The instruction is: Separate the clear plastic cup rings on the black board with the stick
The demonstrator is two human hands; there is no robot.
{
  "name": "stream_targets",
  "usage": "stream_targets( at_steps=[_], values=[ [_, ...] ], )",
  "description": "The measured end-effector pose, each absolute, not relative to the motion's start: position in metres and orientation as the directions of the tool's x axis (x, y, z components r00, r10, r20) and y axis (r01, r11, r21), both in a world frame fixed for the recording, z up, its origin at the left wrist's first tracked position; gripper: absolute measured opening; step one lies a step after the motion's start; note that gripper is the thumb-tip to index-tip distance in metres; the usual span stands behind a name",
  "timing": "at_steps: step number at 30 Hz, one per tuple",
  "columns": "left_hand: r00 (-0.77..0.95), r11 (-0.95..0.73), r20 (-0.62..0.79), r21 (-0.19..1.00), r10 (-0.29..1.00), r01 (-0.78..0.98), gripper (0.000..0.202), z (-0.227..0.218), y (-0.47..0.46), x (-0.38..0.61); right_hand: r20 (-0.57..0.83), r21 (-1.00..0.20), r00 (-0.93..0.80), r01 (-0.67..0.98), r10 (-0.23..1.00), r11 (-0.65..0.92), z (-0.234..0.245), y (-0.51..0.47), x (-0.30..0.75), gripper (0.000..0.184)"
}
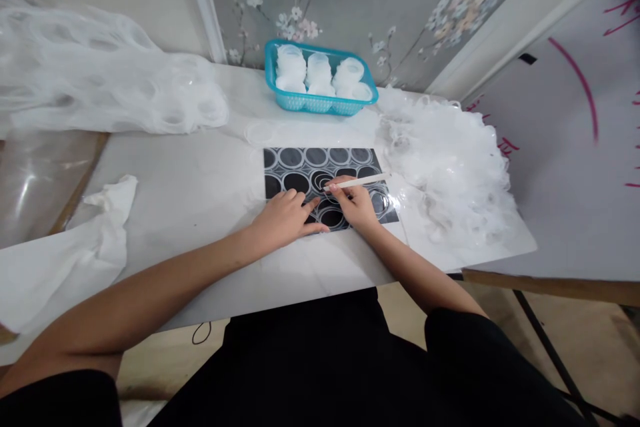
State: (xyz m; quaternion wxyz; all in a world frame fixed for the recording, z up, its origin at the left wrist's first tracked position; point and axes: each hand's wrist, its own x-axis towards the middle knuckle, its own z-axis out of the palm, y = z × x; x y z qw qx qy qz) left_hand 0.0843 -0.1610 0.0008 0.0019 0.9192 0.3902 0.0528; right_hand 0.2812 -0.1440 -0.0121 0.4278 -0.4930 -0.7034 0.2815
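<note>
A black sheet with rows of pale ring outlines lies flat on the white table. My left hand rests on its near left part, fingers spread and thumb pointing right. In my right hand is a thin white stick-like tool, pinched between thumb and fingers. The tool's tip points left, close to a ring near the sheet's middle. Whether the tip touches the ring is too small to tell. Clear film seems to cover part of the sheet.
Behind the sheet stands a blue basket holding stacks of white rings. A heap of clear plastic scraps lies to the right, beside a whiteboard. Perforated translucent sheets are piled at back left. Crumpled white paper lies at left.
</note>
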Motion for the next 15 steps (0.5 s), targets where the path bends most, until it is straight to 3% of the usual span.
stream_targets(
  at_steps=[5, 8, 12, 15],
  values=[
    [0.687, -0.693, 0.094, 0.056, 0.720, 0.719, 0.078, 0.002, -0.161, 0.085, 0.333, -0.809, -0.162, 0.457, 0.929, 0.369, -0.012, -0.140, 0.284, 0.024],
    [0.686, -0.692, 0.096, 0.063, 0.721, 0.719, 0.077, 0.002, -0.161, 0.085, 0.363, -0.744, -0.188, 0.531, 0.913, 0.405, -0.012, -0.144, 0.283, 0.024],
    [0.691, -0.700, 0.124, 0.063, 0.713, 0.711, 0.079, 0.002, -0.161, 0.085, 0.428, -0.397, -0.316, 0.776, 0.847, 0.490, -0.014, -0.159, 0.276, 0.019],
    [0.690, -0.698, 0.116, 0.061, 0.714, 0.713, 0.080, 0.002, -0.162, 0.086, 0.437, -0.157, -0.458, 0.809, 0.774, 0.567, -0.009, -0.149, 0.282, 0.016]
  ],
)
